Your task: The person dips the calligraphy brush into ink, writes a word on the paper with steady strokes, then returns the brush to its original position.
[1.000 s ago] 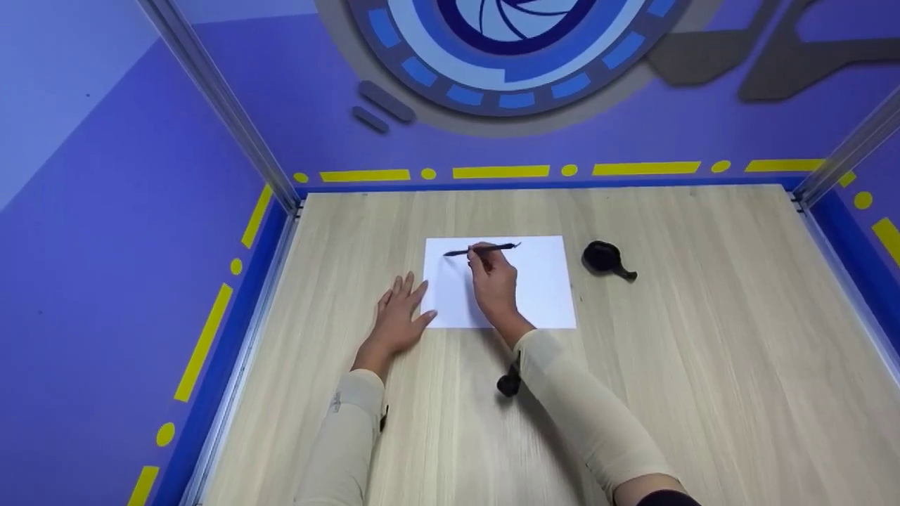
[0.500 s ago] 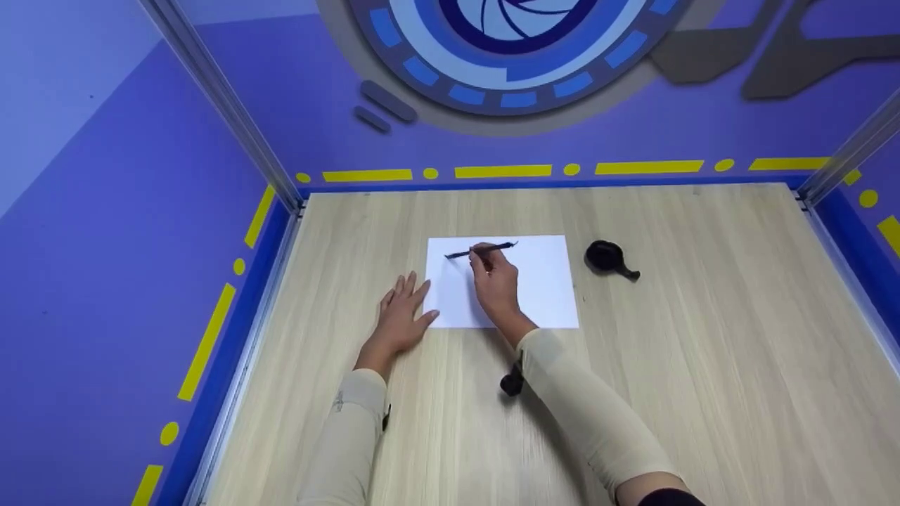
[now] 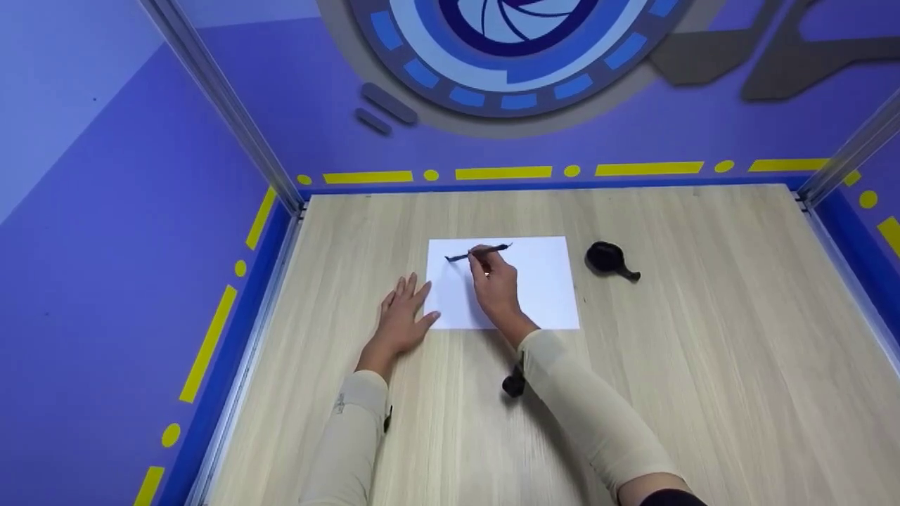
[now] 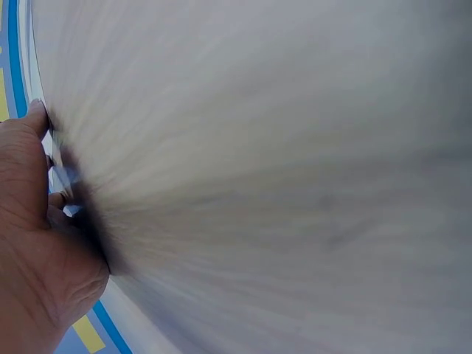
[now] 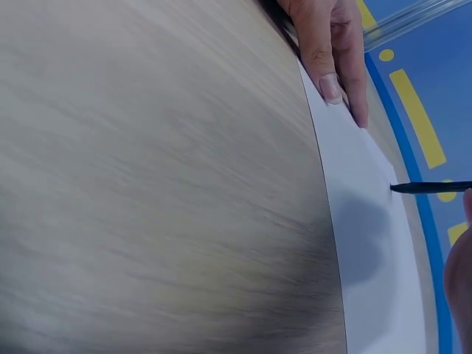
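My right hand pinches a dark, slim writing brush between thumb and fingers, over a white sheet of paper. The brush slants, with its tip at the upper left part of the sheet and a small loop at its other end. In the right wrist view the dark brush tip meets the paper. My left hand lies flat with fingers spread, thumb and index fingertip at the sheet's left edge. The left wrist view shows this hand low against the table.
A black round dish with a short handle lies right of the sheet. The light wooden table is bounded by a blue back wall and side walls with yellow dashes. A black wrist camera hangs under my right forearm.
The brush tip has shifted slightly toward me on the sheet, and the brush's far end has drawn a little to the left. My left hand stays in place.
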The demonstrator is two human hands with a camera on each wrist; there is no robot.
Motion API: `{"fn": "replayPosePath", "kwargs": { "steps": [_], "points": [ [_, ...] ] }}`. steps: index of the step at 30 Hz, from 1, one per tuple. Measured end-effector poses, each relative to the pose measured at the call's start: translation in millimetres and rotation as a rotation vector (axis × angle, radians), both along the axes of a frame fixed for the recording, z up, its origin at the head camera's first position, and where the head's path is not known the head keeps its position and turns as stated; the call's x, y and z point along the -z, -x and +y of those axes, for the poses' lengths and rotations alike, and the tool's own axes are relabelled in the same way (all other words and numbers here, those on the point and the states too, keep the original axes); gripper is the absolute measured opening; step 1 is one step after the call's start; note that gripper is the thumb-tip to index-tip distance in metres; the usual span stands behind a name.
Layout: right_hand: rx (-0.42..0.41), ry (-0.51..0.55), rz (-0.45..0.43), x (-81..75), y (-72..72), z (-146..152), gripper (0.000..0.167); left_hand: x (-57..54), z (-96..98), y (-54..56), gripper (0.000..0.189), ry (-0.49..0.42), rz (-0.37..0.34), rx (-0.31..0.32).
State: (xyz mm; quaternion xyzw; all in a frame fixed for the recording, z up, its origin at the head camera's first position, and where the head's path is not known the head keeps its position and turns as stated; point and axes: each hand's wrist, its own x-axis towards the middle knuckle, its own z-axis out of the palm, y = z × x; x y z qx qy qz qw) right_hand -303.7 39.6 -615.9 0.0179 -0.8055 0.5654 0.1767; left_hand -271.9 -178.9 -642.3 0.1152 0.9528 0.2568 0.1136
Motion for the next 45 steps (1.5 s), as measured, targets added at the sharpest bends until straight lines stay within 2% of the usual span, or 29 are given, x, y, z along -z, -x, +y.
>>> {"fn": "replayPosePath", "kwargs": {
  "steps": [6, 13, 29, 38, 45],
  "points": [
    [-0.013, -0.021, -0.008, -2.1, -1.9, 0.3, 0.016, 1.5, 0.0, 0.0, 0.071, 0.015, -0.005, -0.009],
    [-0.013, -0.013, 0.039, -2.9, -0.1, 2.0, 0.012, 0.2, -1.1, -0.4, 0.07, -0.011, 0.014, 0.009],
    [-0.025, -0.025, 0.056, -9.2, -4.4, 7.0, 0.009, 0.9, -1.0, -0.3, 0.071, -0.006, 0.0, 0.002],
    [0.032, 0.032, 0.113, -20.7, -0.7, 13.6, 0.01, 1.4, -2.1, -0.3, 0.07, -0.012, 0.013, 0.012],
    [0.051, 0.034, 0.126, -23.2, 1.2, 17.0, 0.012, 0.6, -2.4, -0.7, 0.07, -0.026, 0.01, 0.013]
  ]
}}
